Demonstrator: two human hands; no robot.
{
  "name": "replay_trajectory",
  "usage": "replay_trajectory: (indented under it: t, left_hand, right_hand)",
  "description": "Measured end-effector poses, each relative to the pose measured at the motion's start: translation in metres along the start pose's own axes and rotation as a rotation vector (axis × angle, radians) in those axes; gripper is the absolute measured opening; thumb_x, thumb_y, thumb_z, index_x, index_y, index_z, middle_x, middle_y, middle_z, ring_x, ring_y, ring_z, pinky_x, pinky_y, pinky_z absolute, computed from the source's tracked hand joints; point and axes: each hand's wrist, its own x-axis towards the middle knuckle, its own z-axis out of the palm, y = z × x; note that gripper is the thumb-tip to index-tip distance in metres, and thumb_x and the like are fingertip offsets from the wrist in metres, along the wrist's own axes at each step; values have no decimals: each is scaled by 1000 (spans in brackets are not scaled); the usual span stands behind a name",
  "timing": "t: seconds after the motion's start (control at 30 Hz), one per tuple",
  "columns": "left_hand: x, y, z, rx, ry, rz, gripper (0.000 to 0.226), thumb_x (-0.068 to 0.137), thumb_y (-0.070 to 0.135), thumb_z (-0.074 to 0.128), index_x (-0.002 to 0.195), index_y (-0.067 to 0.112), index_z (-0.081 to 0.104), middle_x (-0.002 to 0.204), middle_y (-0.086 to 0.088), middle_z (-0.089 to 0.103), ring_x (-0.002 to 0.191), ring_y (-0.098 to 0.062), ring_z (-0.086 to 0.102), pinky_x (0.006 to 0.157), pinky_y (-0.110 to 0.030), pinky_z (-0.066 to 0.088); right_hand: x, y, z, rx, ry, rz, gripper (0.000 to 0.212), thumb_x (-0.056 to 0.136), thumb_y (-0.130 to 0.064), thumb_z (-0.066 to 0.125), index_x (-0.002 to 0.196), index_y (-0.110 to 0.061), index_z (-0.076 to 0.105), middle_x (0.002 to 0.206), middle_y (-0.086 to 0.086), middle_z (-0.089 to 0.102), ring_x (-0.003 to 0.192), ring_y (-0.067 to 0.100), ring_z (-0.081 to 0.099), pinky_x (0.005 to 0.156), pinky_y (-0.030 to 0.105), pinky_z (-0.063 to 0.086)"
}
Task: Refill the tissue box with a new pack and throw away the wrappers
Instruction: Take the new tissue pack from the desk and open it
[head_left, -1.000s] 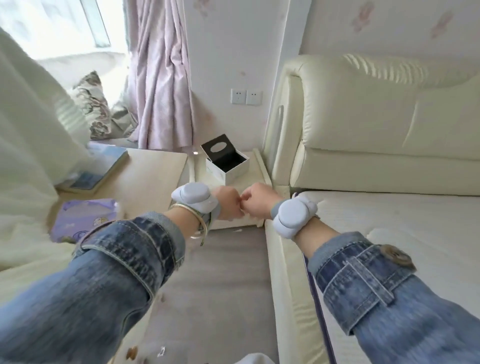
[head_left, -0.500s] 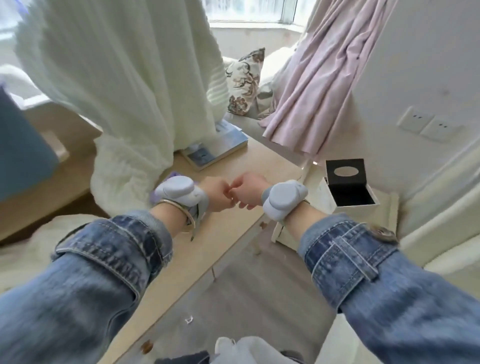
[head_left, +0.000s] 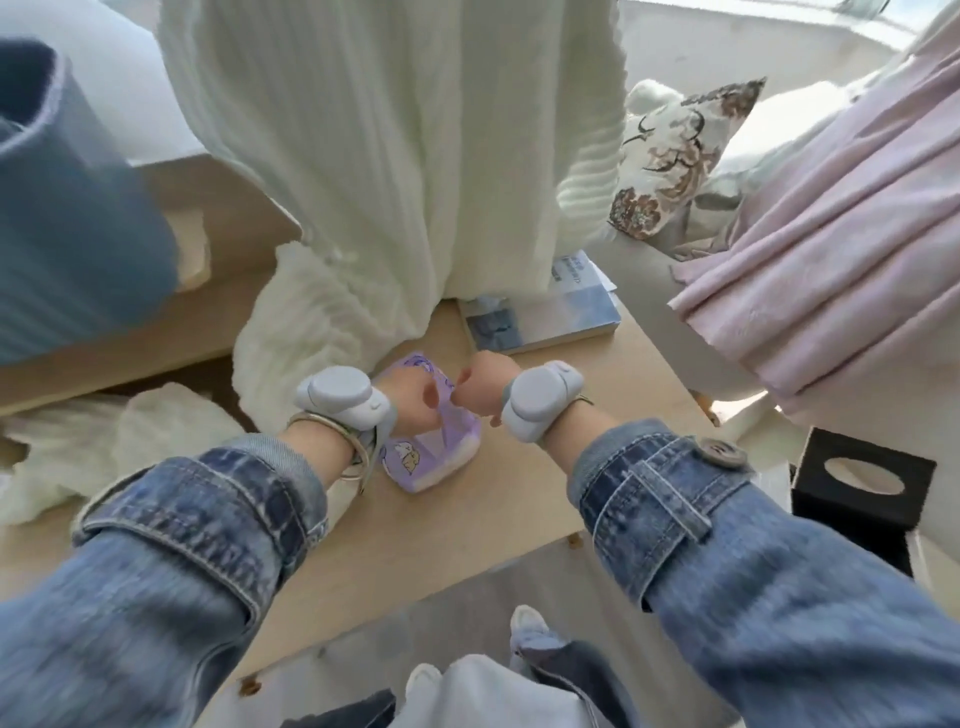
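Tissue pack (head_left: 428, 441): on table (head_left: 519, 499), still wrapped. Tissue box (head_left: 862, 488): open, empty, right edge. Left hand (head_left: 410, 408), right hand (head_left: 480, 384): fists, empty, above pack. Everything left to do

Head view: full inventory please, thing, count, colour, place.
tissue pack: 1, purple, on table under the fists
table: 1, light wood, centre
tissue box: 1, black, oval slot, right edge
book: 1, blue-grey, table's far side
knit fabric: 1, cream, hanging over table
cushion: 1, floral, upper right
curtain: 1, pink, right
left hand: fist, empty, above pack
right hand: fist, empty, knuckles meeting left
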Motion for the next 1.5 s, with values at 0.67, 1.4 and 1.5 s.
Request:
replay_trajectory:
  t: [0.67, 1.4, 1.5]
  left_hand:
    - [28, -15, 3, -242, 249, -375, 44, 82, 14, 60, 123, 6, 49, 129, -15, 50, 119, -31, 50, 96, -33, 42]
    - [-61, 90, 30, -403, 117, 104, 20, 59, 35, 50, 57, 18, 39, 68, -1, 48, 76, -23, 46, 50, -23, 30]
    - [-68, 108, 35, -510, 104, 140, 19, 53, 32, 53, 59, 18, 42, 72, -4, 52, 75, -21, 47, 57, -24, 35]
  right_hand:
    - [61, -2, -13, -301, -75, -263, 9, 92, -10, 44, 89, -10, 52, 95, 15, 59, 85, 21, 44, 70, 26, 36]
    - [-127, 78, -14, -165, 288, -30, 35, 94, -18, 46, 60, -15, 39, 75, 3, 48, 83, 19, 44, 54, 21, 28]
    - [-141, 93, -17, -176, 339, -8, 34, 92, -18, 48, 59, -16, 40, 75, 5, 50, 80, 21, 46, 61, 24, 31]
